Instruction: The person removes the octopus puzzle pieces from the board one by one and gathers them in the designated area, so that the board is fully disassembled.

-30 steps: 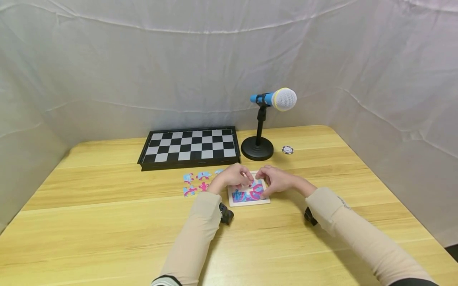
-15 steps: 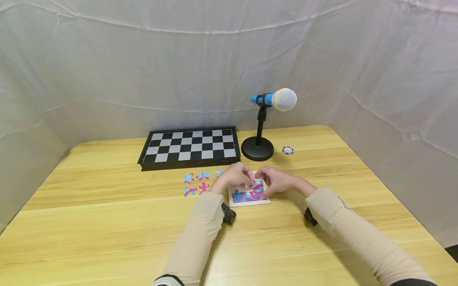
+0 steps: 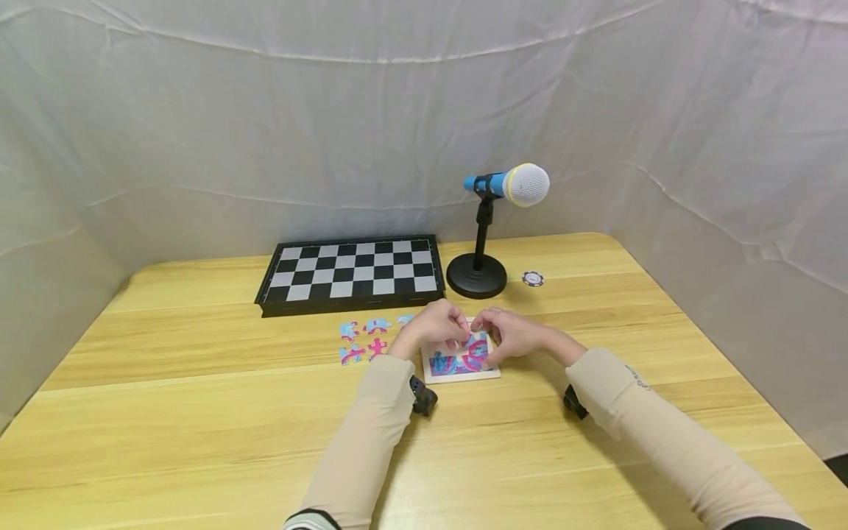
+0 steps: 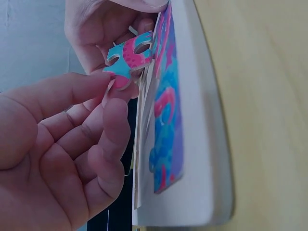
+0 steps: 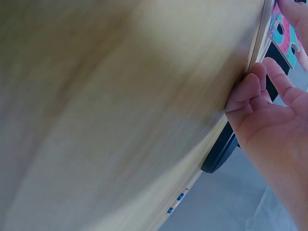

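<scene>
In the head view, a small jigsaw tray [image 3: 464, 378] with a pale border lies between both hands, pink, blue and purple pieces [image 3: 475, 357] set along its near and right parts. My left hand [image 3: 433, 324] pinches a pink and turquoise jigsaw piece [image 4: 127, 57] between thumb and index finger. That piece is tilted up over the tray, its far side close to the fitted pieces. My right hand [image 3: 517, 333] holds the tray's right side, thumb on the near part and fingers curled at the edge [image 5: 248, 94]. The left hand hides the tray's far left part.
Several loose jigsaw pieces [image 3: 377, 325] lie left of the tray, some partly behind the left wrist. Behind stand a black and white chessboard [image 3: 354, 269] and a blue microphone [image 3: 526, 184] on a round black base [image 3: 476, 280]. A poker chip [image 3: 533, 278] lies to the right.
My left hand has shifted slightly right and away from me with its piece, over the tray's upper part, then stayed there. The right hand has barely moved.
</scene>
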{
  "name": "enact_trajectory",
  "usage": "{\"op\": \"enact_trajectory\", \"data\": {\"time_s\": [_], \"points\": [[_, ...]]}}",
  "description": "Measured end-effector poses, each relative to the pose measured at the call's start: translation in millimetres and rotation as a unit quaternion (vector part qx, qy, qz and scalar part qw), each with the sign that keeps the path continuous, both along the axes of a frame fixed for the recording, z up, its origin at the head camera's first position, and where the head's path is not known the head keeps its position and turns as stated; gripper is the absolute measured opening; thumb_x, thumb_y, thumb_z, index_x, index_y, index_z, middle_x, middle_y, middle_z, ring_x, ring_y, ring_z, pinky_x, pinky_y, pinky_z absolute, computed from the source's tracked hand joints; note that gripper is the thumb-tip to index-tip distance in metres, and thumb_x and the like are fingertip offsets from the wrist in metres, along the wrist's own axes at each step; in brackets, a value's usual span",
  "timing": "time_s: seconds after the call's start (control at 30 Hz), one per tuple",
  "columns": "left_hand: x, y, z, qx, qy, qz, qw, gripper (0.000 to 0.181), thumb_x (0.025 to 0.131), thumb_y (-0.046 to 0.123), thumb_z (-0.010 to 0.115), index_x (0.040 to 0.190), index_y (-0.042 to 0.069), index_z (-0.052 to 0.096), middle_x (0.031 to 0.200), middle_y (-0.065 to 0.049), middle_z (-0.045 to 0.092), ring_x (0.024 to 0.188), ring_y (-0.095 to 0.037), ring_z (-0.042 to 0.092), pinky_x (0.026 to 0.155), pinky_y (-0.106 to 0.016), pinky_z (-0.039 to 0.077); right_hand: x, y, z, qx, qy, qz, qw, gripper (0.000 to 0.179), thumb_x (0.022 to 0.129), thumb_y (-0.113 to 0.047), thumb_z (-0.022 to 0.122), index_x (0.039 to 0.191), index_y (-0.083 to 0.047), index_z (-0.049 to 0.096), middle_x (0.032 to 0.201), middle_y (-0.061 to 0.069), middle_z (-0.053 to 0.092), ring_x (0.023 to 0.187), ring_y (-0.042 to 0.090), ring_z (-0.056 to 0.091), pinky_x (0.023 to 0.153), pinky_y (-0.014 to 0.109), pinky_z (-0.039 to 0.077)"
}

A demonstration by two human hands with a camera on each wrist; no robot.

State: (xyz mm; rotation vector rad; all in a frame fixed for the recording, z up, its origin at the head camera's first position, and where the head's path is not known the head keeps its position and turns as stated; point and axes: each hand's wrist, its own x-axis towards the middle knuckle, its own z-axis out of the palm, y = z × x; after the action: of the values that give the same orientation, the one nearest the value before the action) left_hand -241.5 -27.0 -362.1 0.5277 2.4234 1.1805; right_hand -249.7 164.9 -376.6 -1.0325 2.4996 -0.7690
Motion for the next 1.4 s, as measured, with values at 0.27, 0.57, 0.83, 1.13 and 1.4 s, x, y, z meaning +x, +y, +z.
{"op": "enact_trajectory", "data": {"time_s": [0.27, 0.57, 0.83, 1.13, 1.4], "points": [[-1.3, -6.1, 1.0, -0.005, 0.006, 0.011, 0.9999, 0.006, 0.079, 0.007, 0.064, 0.075, 0.003, 0.064, 0.07, -0.001, 0.06, 0.056, -0.016, 0.056, 0.056, -0.022, 0.042, 0.1, 0, 0.3, -0.007, 0.002, 0.003, 1.0, 0.056, 0.065, -0.023, 0.078, 0.107, 0.002, 0.05, 0.088, 0.007, 0.045, 0.066, 0.013, 0.042, 0.06, 0.024, 0.038], [-1.7, -22.6, 1.7, 0.015, -0.025, 0.041, 0.9988, 0.007, 0.079, 0.007, 0.066, 0.076, 0.001, 0.065, 0.069, -0.004, 0.063, 0.054, -0.016, 0.055, 0.05, -0.023, 0.042, -0.4, 1, -1.2, -0.008, 0.005, 0.001, 1.0, 0.056, 0.065, -0.022, 0.079, 0.107, 0.002, 0.05, 0.088, 0.007, 0.046, 0.067, 0.013, 0.042, 0.06, 0.024, 0.038], [1.5, -39.6, 1.7, 0.032, -0.04, 0.062, 0.9967, 0.007, 0.08, 0.009, 0.065, 0.077, 0.002, 0.067, 0.064, -0.003, 0.059, 0.051, -0.014, 0.05, 0.046, -0.022, 0.034, 0.1, 0, -0.9, -0.006, 0.002, 0.006, 1.0, 0.056, 0.065, -0.022, 0.078, 0.107, 0.002, 0.05, 0.088, 0.007, 0.046, 0.068, 0.013, 0.042, 0.061, 0.024, 0.038], [1.4, -61.5, -0.5, 0.047, -0.047, 0.078, 0.9948, 0.008, 0.079, 0.007, 0.065, 0.077, 0.0, 0.066, 0.065, -0.007, 0.062, 0.049, -0.013, 0.049, 0.044, -0.021, 0.032, 0.8, -1, -0.7, -0.003, 0.003, 0.002, 1.0, 0.055, 0.065, -0.024, 0.079, 0.107, 0.0, 0.052, 0.09, 0.006, 0.046, 0.07, 0.014, 0.042, 0.063, 0.025, 0.038], [4.5, -77.0, 1.2, 0.056, -0.061, 0.099, 0.9916, 0.006, 0.078, 0.005, 0.065, 0.079, -0.001, 0.065, 0.066, -0.005, 0.062, 0.048, -0.012, 0.05, 0.044, -0.023, 0.033, 1.2, 0, 0.2, -0.005, -0.002, 0.008, 1.0, 0.055, 0.065, -0.024, 0.078, 0.107, 0.001, 0.052, 0.091, 0.006, 0.047, 0.07, 0.014, 0.043, 0.063, 0.025, 0.039]]}}
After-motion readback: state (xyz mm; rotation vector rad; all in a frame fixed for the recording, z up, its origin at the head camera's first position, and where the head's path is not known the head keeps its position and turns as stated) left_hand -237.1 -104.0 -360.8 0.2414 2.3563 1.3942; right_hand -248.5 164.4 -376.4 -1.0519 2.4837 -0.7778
